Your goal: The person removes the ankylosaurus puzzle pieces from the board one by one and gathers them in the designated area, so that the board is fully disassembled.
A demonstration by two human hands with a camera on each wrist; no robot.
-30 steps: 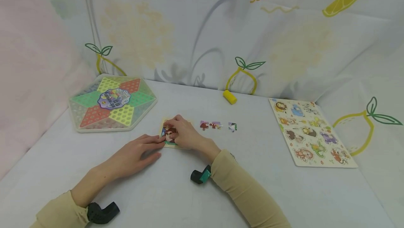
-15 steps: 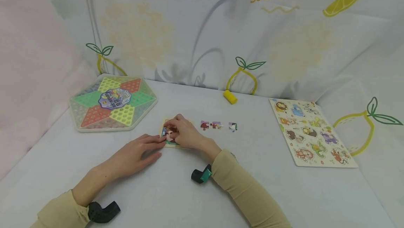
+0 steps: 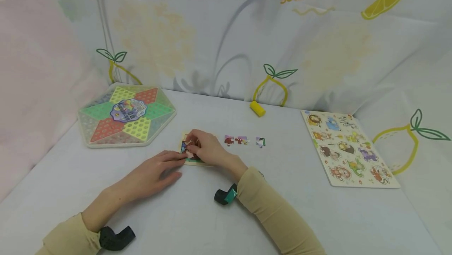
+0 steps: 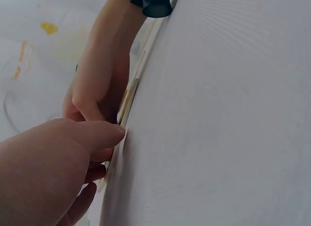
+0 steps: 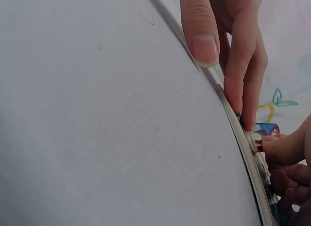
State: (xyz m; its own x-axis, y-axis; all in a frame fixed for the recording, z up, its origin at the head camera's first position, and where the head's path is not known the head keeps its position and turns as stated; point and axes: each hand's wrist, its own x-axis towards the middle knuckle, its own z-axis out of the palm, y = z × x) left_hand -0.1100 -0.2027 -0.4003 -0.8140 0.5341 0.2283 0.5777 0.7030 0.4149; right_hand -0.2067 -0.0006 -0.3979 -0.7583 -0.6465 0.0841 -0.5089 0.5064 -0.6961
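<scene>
A small jigsaw puzzle board (image 3: 194,162) with a cartoon picture lies flat mid-table, partly covered by my right hand (image 3: 209,148). Between the thumb and fingers of that hand, a puzzle piece (image 5: 268,129) in blue and brown is pinched, tilted up over the board in the right wrist view. My left hand (image 3: 152,172) reaches in from the left, its fingertips resting at the board's left edge with fingers fairly straight. To the right of the board lie loose pieces: a purple-and-red piece (image 3: 229,140), another piece (image 3: 242,140) beside it, and a white-and-green piece (image 3: 260,142).
A hexagonal Chinese checkers board (image 3: 141,137) sits at the back left. At the right lies a wooden animal puzzle board (image 3: 339,161). A yellow cylinder (image 3: 257,108) lies near the back curtain. Black wrist devices sit on both arms.
The right hand's fingers have shifted slightly and lifted the puzzle piece to a tilt above the board. The left hand has stayed nearly still at the board's edge.
</scene>
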